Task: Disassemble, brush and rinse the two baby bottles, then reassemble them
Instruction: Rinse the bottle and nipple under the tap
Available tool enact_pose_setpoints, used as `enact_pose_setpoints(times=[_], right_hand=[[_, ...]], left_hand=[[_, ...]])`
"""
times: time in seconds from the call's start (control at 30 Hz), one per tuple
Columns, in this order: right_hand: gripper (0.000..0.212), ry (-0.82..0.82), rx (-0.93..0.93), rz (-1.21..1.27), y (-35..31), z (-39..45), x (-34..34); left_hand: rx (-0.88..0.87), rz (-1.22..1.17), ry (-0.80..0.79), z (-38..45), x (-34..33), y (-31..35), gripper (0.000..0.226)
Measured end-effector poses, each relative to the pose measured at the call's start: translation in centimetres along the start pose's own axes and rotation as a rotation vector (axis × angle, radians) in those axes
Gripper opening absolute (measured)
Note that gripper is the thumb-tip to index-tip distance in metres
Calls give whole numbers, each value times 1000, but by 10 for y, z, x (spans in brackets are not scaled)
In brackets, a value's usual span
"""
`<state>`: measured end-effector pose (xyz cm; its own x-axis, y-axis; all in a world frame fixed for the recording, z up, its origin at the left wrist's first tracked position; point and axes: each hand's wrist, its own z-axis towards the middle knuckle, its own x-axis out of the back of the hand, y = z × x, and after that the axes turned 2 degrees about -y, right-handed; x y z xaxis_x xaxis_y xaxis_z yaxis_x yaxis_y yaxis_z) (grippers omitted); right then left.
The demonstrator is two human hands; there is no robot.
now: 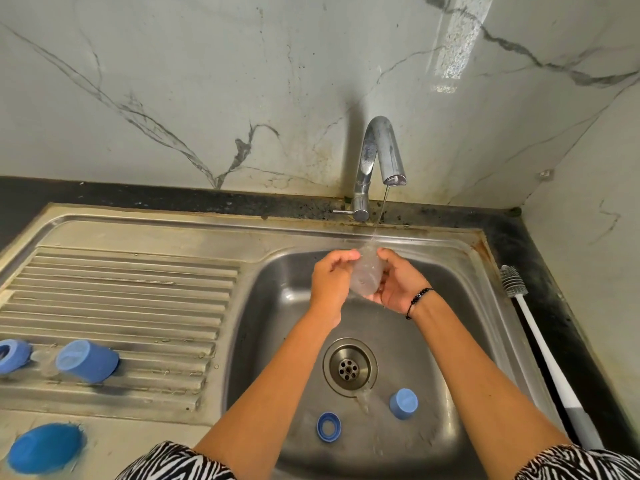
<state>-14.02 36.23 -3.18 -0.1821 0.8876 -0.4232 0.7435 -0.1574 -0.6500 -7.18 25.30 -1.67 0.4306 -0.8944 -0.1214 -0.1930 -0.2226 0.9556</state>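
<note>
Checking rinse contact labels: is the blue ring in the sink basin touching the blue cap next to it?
Apart. The head view shows bare steel basin between the blue ring and the blue cap.

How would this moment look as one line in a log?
step: rinsing | left hand + right hand: hold clear bottle under tap | brush: idle

White veined marble wall (pixel 207 81) at 12 o'clock; black granite counter (pixel 540 244) edging; bright light patch (pixel 457 39) at 1 o'clock.
</note>
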Motion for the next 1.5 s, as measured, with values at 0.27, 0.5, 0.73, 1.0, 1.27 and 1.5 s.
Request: enact_pose_setpoints(times=[0.27,0.5,0.73,1.0,1.27,1.5], right_hand=[[35,10,185,-362,11,-9,-5],[53,163,396,-808,17,-5,-1],[58,337,804,-1109,10,-14,-9],[60,309,543,-1235,19,-9,-8],[58,363,585,-1251,7,-7,-14],[57,383,632,-1262,10,-7,-12]], left_hand=[[91,29,49,-10,9,-22,28],[150,85,4,-16,3,-30,40],[149,98,33,-16,3,-27,44],[170,76,65,-18,9,-26,39],[184,84,73,-19,8,-28,32],[187,90,84,-17,10,-29,28]])
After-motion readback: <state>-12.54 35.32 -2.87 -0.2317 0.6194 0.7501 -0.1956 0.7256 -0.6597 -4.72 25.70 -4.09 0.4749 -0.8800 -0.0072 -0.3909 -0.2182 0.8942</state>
